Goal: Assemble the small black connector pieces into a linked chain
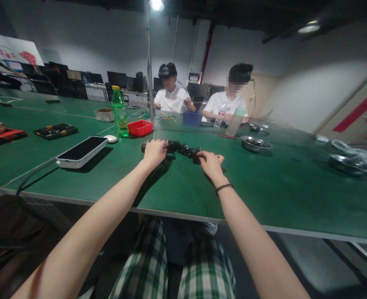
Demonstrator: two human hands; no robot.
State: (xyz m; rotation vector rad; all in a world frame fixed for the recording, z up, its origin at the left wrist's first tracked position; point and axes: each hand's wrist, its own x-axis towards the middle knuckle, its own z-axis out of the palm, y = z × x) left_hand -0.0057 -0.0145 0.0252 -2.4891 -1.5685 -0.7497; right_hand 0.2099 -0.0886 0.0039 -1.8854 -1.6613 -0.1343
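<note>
A row of small black parts [186, 150] lies on the green table [177, 187] in front of me. My left hand [155, 153] is closed on a black piece at the left end of the row, palm down. At the right end, my right hand [211, 162] has its thumb and index finger together at the black parts. Whether a single part is between those fingertips is too small to tell. A dark band is round my right wrist.
Left of my hands are a white device with a black screen [83, 152], a green bottle [119, 112] and a red tray [140, 128]. A metal bowl [256, 143] stands to the right. Across the table, two people sit near a blue bin [192, 118].
</note>
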